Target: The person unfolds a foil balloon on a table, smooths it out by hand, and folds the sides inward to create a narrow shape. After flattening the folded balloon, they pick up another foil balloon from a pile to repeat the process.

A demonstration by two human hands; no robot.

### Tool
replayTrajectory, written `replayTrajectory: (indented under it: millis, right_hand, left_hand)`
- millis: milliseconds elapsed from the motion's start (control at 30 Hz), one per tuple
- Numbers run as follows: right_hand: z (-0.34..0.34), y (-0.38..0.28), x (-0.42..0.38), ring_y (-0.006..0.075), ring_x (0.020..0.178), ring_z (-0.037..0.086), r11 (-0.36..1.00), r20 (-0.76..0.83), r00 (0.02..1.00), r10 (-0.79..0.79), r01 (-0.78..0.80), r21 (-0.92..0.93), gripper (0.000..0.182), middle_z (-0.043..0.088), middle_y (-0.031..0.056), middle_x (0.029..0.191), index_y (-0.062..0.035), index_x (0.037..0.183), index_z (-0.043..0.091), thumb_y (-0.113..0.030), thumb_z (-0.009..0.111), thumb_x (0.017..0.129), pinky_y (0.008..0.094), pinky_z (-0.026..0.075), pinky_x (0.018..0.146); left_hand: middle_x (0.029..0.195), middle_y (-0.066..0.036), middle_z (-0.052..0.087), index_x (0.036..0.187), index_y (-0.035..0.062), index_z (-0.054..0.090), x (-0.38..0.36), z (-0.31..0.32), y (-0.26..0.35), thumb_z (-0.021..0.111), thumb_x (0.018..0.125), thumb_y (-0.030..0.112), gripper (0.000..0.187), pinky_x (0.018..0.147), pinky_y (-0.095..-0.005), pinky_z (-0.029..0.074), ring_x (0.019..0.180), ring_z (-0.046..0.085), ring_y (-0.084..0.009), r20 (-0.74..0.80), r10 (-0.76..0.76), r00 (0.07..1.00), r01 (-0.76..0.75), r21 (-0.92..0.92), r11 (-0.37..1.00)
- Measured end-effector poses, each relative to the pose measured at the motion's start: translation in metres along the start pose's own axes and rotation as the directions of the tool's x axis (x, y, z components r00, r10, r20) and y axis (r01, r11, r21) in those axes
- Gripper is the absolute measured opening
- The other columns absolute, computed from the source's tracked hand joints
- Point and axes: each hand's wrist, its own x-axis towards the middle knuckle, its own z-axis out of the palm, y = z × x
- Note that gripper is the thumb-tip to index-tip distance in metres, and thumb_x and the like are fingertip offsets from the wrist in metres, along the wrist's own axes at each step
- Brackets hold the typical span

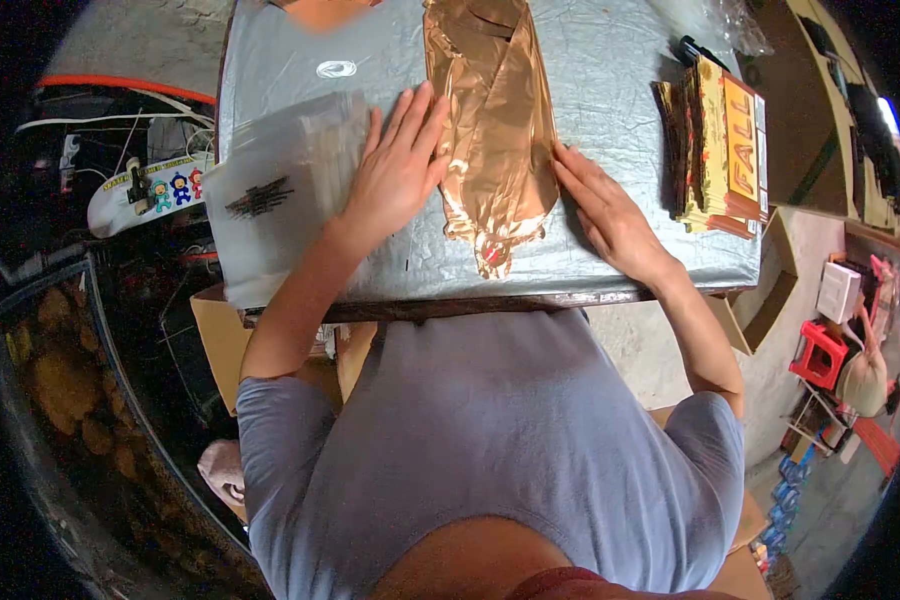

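A flat, uninflated copper-coloured foil balloon [498, 130] lies lengthwise on the table, its narrow crinkled end toward me. My left hand [400, 160] rests on its left edge, fingers stretched out and pointing away from me. On the opposite edge my right hand [608, 215] lies with its fingers extended, the fingertips touching the foil. Beside my left forearm is a stack of clear plastic bags [270, 215] with a dark scribble-like patch on it. A stack of printed cards [715, 150], the top one reading "FALL", stands to the right.
The table [610, 60] has a silvery covering and a dark front edge close to my body. Another copper-coloured piece [325, 12] lies at the far left. Cardboard boxes [765, 290] stand by the right side. A skateboard deck [155, 195] and dark clutter are at left.
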Motion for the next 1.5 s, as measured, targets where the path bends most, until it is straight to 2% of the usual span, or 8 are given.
replayTrajectory:
  millis: [100, 167, 700, 767, 1100, 1167, 1500]
  right_hand:
    - [0.003, 0.000, -0.002, 0.0352, 0.154, 0.030, 0.999, 0.023, 1.000, -0.005, 0.006, -0.039, 0.070, 0.029, 0.0180, 0.167, -0.0004, 0.158, 0.035, 0.002, 0.054, 0.090, 0.0471, 0.026, 0.127]
    - [0.004, -0.001, -0.002, 0.0350, 0.154, 0.029, 0.998, 0.032, 0.999, -0.003, 0.005, -0.056, 0.070, 0.029, 0.0180, 0.167, 0.0001, 0.158, 0.034, 0.000, 0.055, 0.092, 0.0476, 0.025, 0.127]
    - [0.005, -0.009, 0.001, 0.0357, 0.155, 0.027, 0.997, 0.059, 0.998, 0.008, -0.004, -0.071, 0.070, 0.027, 0.0180, 0.168, 0.0013, 0.157, 0.035, -0.009, 0.060, 0.093, 0.0487, 0.024, 0.127]
    - [0.006, -0.009, 0.001, 0.0359, 0.155, 0.027, 0.997, 0.057, 0.998, 0.008, -0.003, -0.079, 0.071, 0.027, 0.0180, 0.168, 0.0012, 0.157, 0.035, -0.010, 0.061, 0.092, 0.0488, 0.023, 0.127]
    - [0.010, -0.015, 0.003, 0.0371, 0.156, 0.024, 0.995, 0.051, 0.998, 0.024, -0.019, -0.094, 0.070, 0.028, 0.0188, 0.167, 0.0020, 0.157, 0.035, -0.019, 0.061, 0.096, 0.0501, 0.021, 0.127]
    - [0.011, -0.016, 0.003, 0.0371, 0.156, 0.023, 0.995, 0.050, 0.998, 0.030, -0.025, -0.095, 0.069, 0.028, 0.0190, 0.167, 0.0020, 0.157, 0.035, -0.020, 0.060, 0.097, 0.0501, 0.021, 0.127]
    - [0.021, -0.019, 0.005, 0.0376, 0.157, 0.020, 0.989, 0.029, 0.999, 0.044, -0.039, -0.140, 0.069, 0.028, 0.0189, 0.168, 0.0026, 0.157, 0.035, -0.025, 0.060, 0.099, 0.0495, 0.020, 0.128]
  left_hand:
    - [0.171, -0.018, 0.019, 0.163, 0.0050, 0.025, -0.003, 0.001, 0.003, 0.059, 0.103, 0.030, 0.073, 0.125, -0.0602, 0.015, 0.158, 0.020, -0.0349, 0.012, -0.017, 1.000, 0.017, -0.006, 1.000]
    - [0.169, -0.018, 0.024, 0.160, 0.0003, 0.029, -0.008, 0.006, 0.001, 0.062, 0.100, 0.034, 0.076, 0.124, -0.0604, 0.018, 0.155, 0.026, -0.0352, -0.015, -0.048, 0.999, 0.049, 0.049, 0.998]
    - [0.170, -0.016, 0.022, 0.160, 0.0026, 0.029, -0.012, 0.012, 0.004, 0.063, 0.099, 0.032, 0.076, 0.123, -0.0631, 0.015, 0.157, 0.023, -0.0313, 0.040, -0.059, 0.997, 0.054, 0.111, 0.992]
    - [0.172, -0.014, 0.017, 0.163, 0.0051, 0.023, -0.012, 0.012, 0.005, 0.062, 0.100, 0.031, 0.079, 0.123, -0.0643, 0.015, 0.158, 0.020, -0.0311, 0.055, -0.067, 0.996, 0.061, 0.099, 0.993]
    - [0.172, -0.014, 0.017, 0.163, 0.0044, 0.024, -0.012, 0.014, 0.007, 0.063, 0.099, 0.032, 0.080, 0.123, -0.0646, 0.016, 0.158, 0.020, -0.0314, 0.044, -0.081, 0.996, 0.077, 0.087, 0.993]
    - [0.170, -0.016, 0.022, 0.160, 0.0021, 0.030, -0.012, 0.014, 0.008, 0.065, 0.098, 0.033, 0.078, 0.123, -0.0631, 0.016, 0.157, 0.023, -0.0312, 0.023, -0.073, 0.997, 0.071, 0.104, 0.992]
    - [0.170, -0.017, 0.022, 0.160, 0.0010, 0.028, -0.011, 0.010, 0.012, 0.064, 0.098, 0.035, 0.080, 0.124, -0.0614, 0.017, 0.157, 0.023, -0.0316, 0.052, -0.088, 0.995, 0.080, 0.140, 0.987]
